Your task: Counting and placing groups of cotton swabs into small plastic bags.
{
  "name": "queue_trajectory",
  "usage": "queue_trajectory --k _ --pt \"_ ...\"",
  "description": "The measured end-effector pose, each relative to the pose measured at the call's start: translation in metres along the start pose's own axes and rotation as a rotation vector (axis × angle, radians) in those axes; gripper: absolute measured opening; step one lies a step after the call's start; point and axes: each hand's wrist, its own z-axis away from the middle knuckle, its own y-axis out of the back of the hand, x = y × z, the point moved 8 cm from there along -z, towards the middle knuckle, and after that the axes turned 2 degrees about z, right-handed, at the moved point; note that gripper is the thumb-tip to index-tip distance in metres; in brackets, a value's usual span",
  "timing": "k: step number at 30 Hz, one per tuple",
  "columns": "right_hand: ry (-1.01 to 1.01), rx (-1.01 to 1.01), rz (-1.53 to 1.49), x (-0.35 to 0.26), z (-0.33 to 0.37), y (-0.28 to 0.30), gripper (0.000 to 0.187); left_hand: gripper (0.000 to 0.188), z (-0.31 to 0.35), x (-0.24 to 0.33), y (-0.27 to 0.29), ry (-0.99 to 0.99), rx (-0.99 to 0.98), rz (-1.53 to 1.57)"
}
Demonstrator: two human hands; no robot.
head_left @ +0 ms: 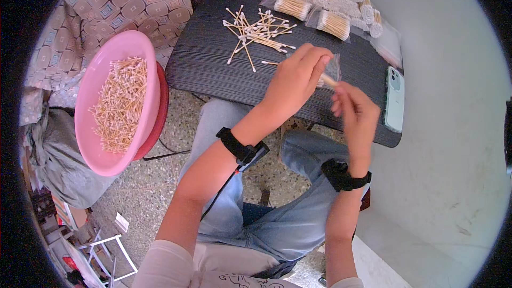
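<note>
Both hands meet above the near right part of the dark table. My left hand is closed, its thumb pressed against a small clear plastic bag. A little bundle of cotton swabs shows between the hands, at the bag. My right hand pinches the near end of that bundle; its fingertips are slightly blurred. How far the swabs are inside the bag cannot be made out. Beyond my left hand, loose cotton swabs lie crisscrossed on the table, and one single swab lies near my left knuckles.
Several filled swab packs are heaped at the table's far right, beside flat clear bags. A pale green phone lies along the right edge. At left, a pink basin full of swabs rests on a red support. A wall rises at right.
</note>
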Motion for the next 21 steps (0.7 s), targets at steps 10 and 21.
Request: queue_trajectory --k 10,21 --pt "-0.429 0.114 -0.130 0.064 0.005 0.037 0.021 0.024 0.013 -0.012 -0.040 -0.096 -0.216 -0.381" --pt "-0.459 -0.006 -0.334 0.057 0.006 0.024 0.023 0.009 0.013 -0.019 -0.038 -0.009 -0.187 -0.249"
